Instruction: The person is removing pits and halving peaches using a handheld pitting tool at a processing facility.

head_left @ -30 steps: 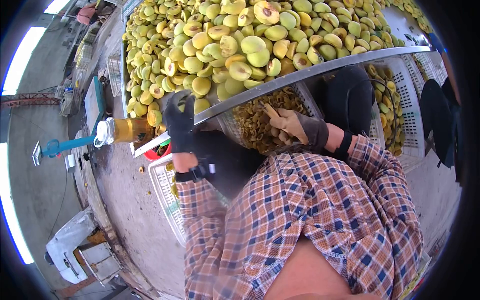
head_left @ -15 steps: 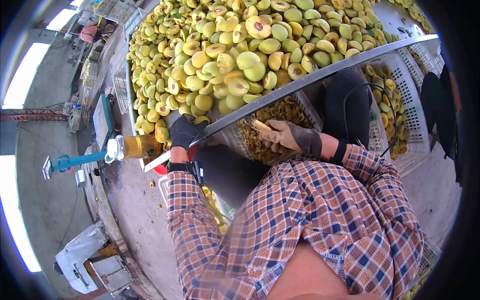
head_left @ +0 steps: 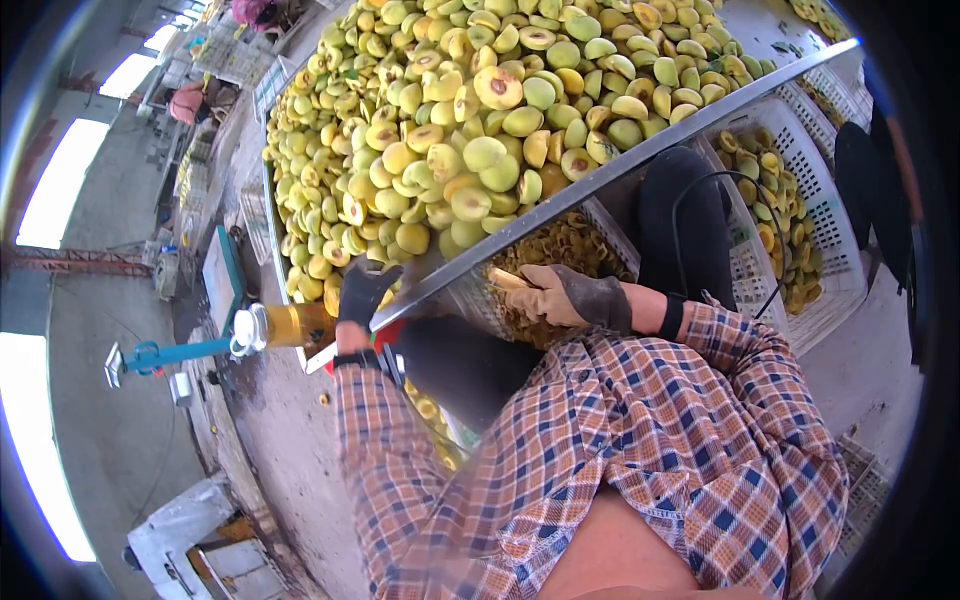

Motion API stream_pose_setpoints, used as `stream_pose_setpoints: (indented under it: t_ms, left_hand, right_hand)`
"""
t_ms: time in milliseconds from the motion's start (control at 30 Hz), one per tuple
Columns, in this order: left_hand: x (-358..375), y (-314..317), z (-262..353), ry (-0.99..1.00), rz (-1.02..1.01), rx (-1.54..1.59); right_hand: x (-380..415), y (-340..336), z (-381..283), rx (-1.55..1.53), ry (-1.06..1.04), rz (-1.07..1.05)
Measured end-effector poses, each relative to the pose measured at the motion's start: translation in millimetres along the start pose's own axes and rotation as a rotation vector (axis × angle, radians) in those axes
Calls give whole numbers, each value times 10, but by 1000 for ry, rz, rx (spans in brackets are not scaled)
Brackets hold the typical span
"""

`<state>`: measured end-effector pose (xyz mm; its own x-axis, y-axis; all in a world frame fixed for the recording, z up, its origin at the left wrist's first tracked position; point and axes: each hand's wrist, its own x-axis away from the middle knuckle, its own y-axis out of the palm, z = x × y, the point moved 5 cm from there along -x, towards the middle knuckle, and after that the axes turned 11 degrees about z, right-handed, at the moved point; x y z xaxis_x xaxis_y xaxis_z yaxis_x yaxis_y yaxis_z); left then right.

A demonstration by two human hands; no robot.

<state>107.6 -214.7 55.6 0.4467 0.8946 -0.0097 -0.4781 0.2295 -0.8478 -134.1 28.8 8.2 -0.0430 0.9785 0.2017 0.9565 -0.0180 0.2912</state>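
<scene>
My left hand [head_left: 364, 294], in a dark glove, is over the near left corner of the table, beside the heap of halved yellow-green fruit [head_left: 420, 165], which look like peaches or apricots. Its fingers are apart, and no fruit shows between them. My right hand [head_left: 550, 297], in a tan and grey glove, is closed round a small tool with a light wooden handle [head_left: 507, 279]. That hand is on my side of the metal table edge [head_left: 600, 185], above a crate of curled fruit pieces [head_left: 565, 240]. The tool's working end is hard to make out.
A jar of amber liquid [head_left: 285, 326] stands at the table's left corner by a blue bar [head_left: 190, 348]. White crates [head_left: 835, 220] with fruit halves stand to the right. A black cable [head_left: 683, 225] hangs by my knee. Another person [head_left: 190, 103] is at the far left.
My left hand has moved slightly down and back from the heap, and the fruit half at its fingertips no longer shows there. My right hand still holds the tool. The view has shifted slightly.
</scene>
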Motion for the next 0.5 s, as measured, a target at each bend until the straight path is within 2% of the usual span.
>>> stream_pose_setpoints:
  t_ms: [33,67,133,167,200,233,300,333,367,467,500]
  left_hand:
    - [107,-87,42,-143,15,324]
    - [243,-122,93,-299,34,649]
    - [485,-55,138,-235,189,1082]
    - [615,-24,145,107,219,693]
    - [791,-36,316,411,357,314]
    - [887,139,403,397,307,442]
    - [887,256,667,44,82,965]
    - [904,315,795,-162,32,1207]
    - [957,358,736,176,189,734]
    - [1031,565,516,162,227,486]
    - [1019,637,445,45,228,662]
  right_hand:
    - [-119,-21,115,-127,4,-57]
    - [-60,34,-59,-79,-20,-22]
    - [70,192,-435,-28,-37,-17]
    - [99,263,-578,-24,-27,-47]
    - [110,319,-681,-20,-17,-75]
    - [96,341,-786,99,-94,-74]
    - [58,378,-788,39,-188,-33]
    - [62,383,-772,9,-231,-9]
    - [33,371,-743,69,-195,-54]
    - [89,328,-807,221,-244,63]
    - [95,301,-749,272,-310,86]
